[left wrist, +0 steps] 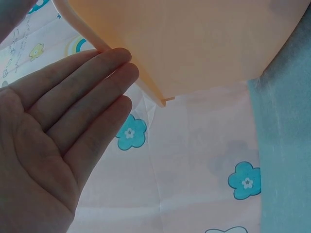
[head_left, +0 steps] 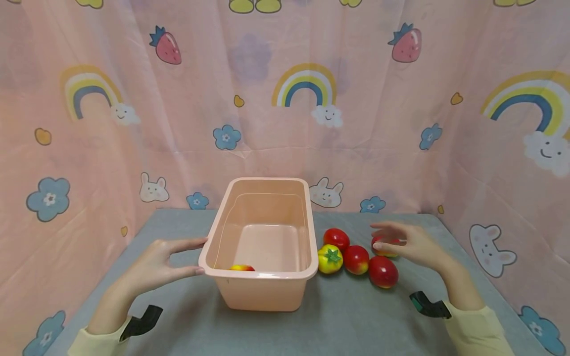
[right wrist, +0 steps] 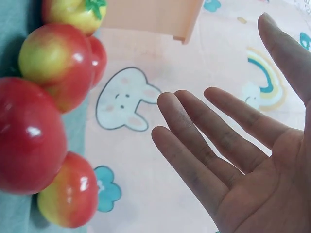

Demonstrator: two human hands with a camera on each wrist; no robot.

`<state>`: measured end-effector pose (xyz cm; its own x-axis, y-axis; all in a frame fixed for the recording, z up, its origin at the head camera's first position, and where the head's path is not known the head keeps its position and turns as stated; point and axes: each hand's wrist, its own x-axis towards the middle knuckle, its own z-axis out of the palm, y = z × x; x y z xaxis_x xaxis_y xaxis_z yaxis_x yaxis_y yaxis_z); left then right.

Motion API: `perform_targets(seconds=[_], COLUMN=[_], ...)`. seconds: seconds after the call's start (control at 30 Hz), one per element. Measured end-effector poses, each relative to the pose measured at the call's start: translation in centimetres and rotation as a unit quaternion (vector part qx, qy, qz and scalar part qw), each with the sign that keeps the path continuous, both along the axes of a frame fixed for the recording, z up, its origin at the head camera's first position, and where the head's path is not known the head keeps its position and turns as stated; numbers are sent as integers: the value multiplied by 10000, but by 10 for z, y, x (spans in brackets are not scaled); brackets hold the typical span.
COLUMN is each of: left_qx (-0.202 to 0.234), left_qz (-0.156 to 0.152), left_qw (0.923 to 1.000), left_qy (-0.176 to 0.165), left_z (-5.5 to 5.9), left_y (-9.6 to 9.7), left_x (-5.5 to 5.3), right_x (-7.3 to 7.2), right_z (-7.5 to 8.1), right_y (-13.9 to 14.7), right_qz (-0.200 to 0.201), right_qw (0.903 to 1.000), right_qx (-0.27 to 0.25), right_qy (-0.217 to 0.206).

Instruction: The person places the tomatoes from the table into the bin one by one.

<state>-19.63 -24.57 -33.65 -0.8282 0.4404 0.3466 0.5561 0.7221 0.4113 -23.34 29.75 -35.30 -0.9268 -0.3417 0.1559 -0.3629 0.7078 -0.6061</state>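
My left hand (head_left: 153, 264) is at the left rim of a peach-coloured plastic bin (head_left: 260, 292), fingers straight and thumb apart. In the left wrist view, its fingertips (left wrist: 119, 56) lie right against the rim. A red-and-yellow fruit (head_left: 242, 267) shows inside the bin, mostly hidden by the front wall. My right hand (head_left: 418, 244) hovers over a red-and-yellow fruit (head_left: 385, 254) at the right of a small group, partly covering it. Spread fingers and a bare palm (right wrist: 262, 189) show in the right wrist view, holding nothing.
Right of the bin sit a yellow fruit with a green leafy top (head_left: 330, 259), a red fruit (head_left: 336, 239), a red-yellow one (head_left: 356, 260) and a large dark red one (head_left: 383, 272). A patterned pink curtain (head_left: 191, 118) surrounds the grey table (head_left: 347, 321).
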Motion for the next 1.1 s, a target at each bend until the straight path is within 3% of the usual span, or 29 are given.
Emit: perform_targets(seconds=[0.23, 0.63, 1.1], left_qx=[33, 20, 9], left_qz=[-44, 9, 18], left_qw=[10000, 10000, 10000], left_qy=[46, 20, 32], left_z=[0, 0, -1], left_y=[0, 0, -1], left_x=[-1, 0, -1], right_x=[1, 4, 9], right_z=[-10, -22, -44], right_y=[9, 23, 33], right_qz=[-150, -79, -400], right_qw=[9998, 9999, 9982], right_qx=[-44, -110, -248], right_qy=[-81, -103, -371])
